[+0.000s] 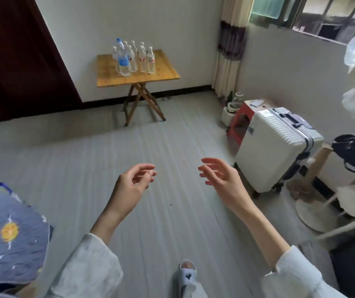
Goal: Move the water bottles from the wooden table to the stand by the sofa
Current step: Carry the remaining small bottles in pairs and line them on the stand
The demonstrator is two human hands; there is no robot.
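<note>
Nearest, at the bottom edge, a foot in a pale open-toed slipper (187,274) stands on the grey floor (150,147), whose surface runs in fine lengthwise stripes toward the wooden table (163,70). On the near left of the floor lies a soft blue cloth (11,229) printed with a yellow sun shape. Both arms reach forward in loose, off-white fabric sleeves (90,263). The left hand (132,186) hangs above the floor with its fingers loosely curled and nothing in them; the right hand (219,179), just beside it, has relaxed, spread fingers and is likewise empty.

Farther on, right of the hands, a white hard-shell suitcase (277,151) with ribbed sides and dark edging stands on small wheels. Behind the suitcase is a red boxy stool (240,122).

Farthest, against the white wall, the wooden table has a flat, yellowish rectangular top on crossed, folding legs. The water bottles (144,58) stand clustered on the left half of that top, well apart from both hands. They are clear plastic cylinders, all upright, long axes vertical and caps up; one taller bottle (122,58) with a blue label and blue cap stands at the front of the cluster.
</note>
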